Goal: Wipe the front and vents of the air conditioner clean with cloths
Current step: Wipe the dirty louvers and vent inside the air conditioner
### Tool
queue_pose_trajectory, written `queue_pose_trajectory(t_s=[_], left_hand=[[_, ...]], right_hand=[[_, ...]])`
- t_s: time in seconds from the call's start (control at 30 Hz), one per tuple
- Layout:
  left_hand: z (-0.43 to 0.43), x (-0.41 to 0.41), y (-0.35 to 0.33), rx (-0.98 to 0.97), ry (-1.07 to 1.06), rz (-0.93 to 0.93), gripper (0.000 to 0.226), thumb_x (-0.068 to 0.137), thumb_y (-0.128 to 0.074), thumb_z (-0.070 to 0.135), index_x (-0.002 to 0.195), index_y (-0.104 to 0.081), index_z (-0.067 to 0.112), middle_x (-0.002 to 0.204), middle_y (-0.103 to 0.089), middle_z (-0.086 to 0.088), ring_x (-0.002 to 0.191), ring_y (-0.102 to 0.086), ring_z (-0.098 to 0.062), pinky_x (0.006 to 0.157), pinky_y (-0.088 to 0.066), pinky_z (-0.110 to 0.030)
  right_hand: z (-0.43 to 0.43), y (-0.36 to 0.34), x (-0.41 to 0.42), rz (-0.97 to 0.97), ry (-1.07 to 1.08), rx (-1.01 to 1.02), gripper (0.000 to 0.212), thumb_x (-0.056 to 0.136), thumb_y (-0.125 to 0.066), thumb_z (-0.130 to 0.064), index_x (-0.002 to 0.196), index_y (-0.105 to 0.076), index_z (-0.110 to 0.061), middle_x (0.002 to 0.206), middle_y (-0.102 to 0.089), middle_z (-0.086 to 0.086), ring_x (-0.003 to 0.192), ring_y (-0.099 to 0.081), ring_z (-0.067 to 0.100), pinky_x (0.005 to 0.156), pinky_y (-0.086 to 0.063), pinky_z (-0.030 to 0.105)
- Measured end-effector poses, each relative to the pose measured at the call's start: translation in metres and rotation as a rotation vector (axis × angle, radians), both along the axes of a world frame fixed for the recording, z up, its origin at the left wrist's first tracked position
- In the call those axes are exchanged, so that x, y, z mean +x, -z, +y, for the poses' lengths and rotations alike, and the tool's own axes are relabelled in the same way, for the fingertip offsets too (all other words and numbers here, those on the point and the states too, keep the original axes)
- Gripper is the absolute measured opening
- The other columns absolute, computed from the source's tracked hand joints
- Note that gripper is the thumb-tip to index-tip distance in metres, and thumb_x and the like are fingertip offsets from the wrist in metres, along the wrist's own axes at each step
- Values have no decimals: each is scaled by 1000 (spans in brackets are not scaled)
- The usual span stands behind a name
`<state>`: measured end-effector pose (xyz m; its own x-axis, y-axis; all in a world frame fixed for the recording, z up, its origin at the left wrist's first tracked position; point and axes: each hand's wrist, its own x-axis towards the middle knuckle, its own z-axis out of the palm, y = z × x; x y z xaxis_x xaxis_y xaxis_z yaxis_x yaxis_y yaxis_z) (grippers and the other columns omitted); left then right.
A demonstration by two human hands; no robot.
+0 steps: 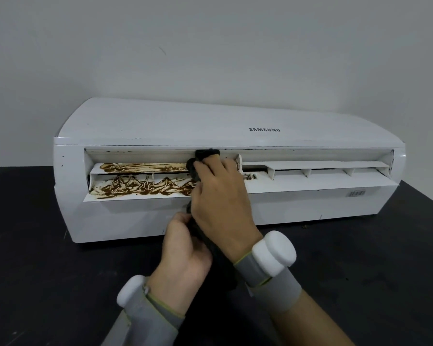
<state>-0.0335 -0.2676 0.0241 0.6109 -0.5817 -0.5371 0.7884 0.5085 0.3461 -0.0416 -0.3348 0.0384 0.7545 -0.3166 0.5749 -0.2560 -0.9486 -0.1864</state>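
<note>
As the air conditioner [160, 126] lies left-to-right, vents [140, 182] facing me, my right hand [220, 196] and left hand [183, 248] curl gripping the cloth [206, 155].

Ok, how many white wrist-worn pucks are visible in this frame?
2: one white puck on the left wrist, at the frame's bottom; the other on the right wrist, higher and further right. None appears hidden.
</note>
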Motion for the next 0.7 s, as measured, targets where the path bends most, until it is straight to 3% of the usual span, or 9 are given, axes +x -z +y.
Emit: queue_pose_trajectory(t_s=[0.13,0.27,0.4,0.57,0.7], left_hand=[[0,2,7,12,81,-94,23,93,-41,12,78,-57,9,52,-62,-6,44,-62,-16,57,-49,-30],[-5,2,8,49,189,-165,23,95,-43,12,81,-60,5,56,-64,-8,46,-63,-16,45,-53,-22],[-5,-1,11,31,153,-155,23,94,-43,10,80,-61,5,58,-66,-8,48,-65,-17,45,-53,-24],[-5,-5,14,34,32,-109,26,91,-39,11,80,-63,10,60,-68,-7,60,-65,-21,60,-49,-31],[3,1,14,14,-55,-132,32,90,-35,10,93,-66,17,68,-71,-3,68,-66,-18,62,-49,-30]], right_hand=[[-8,0,-3,118,149,-98,37,91,-33,-22,125,-48,-15,122,-50,6,106,-40,27,88,-33,34],[-14,1,-10,133,294,-93,33,91,-39,-18,124,-46,-13,121,-51,8,104,-41,27,79,-32,31],[-21,0,-5,119,189,-53,26,86,-45,-10,111,-52,-12,117,-50,8,102,-41,27,80,-32,31],[-9,-2,2,-63,-56,189,40,75,-50,4,113,-61,-6,117,-58,11,101,-45,31,89,-40,42],[6,-5,9,46,-18,66,41,80,-49,-5,120,-56,-15,123,-53,3,105,-42,26,86,-36,37]])
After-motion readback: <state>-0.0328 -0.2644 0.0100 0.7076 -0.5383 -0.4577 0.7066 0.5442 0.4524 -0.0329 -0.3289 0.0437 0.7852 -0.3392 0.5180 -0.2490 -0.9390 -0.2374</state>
